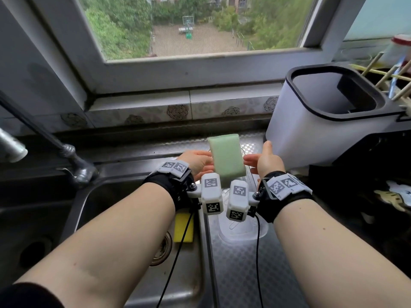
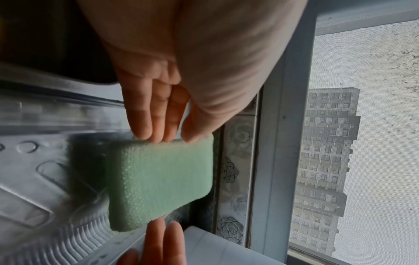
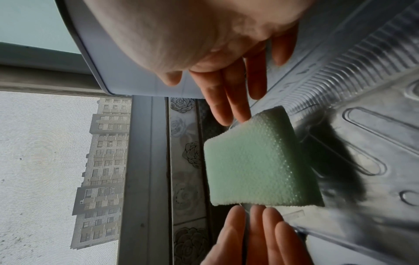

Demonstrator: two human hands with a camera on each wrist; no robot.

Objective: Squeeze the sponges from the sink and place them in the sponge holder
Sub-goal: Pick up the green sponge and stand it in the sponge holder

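Observation:
A pale green sponge (image 1: 226, 156) stands on its edge, leaning slightly, in the clear plastic sponge holder (image 1: 242, 230) on the steel drainboard. My left hand (image 1: 198, 161) is at its left side with straight fingers (image 2: 156, 114) whose tips touch the edge of the sponge (image 2: 161, 181). My right hand (image 1: 262, 161) is at its right side, fingers (image 3: 226, 100) straight and spread, tips at the corner of the sponge (image 3: 256, 161); I cannot tell whether they touch. Neither hand curls round it. A yellow sponge (image 1: 183, 227) lies in the sink (image 1: 111, 196), partly hidden by my left wrist.
A white bin (image 1: 322, 121) with a black rim stands just right of my right hand. Chopsticks (image 1: 378, 74) stick out at the far right. The dark faucet (image 1: 73, 156) slants in at the left above the sink. The tiled window sill runs behind the sponge.

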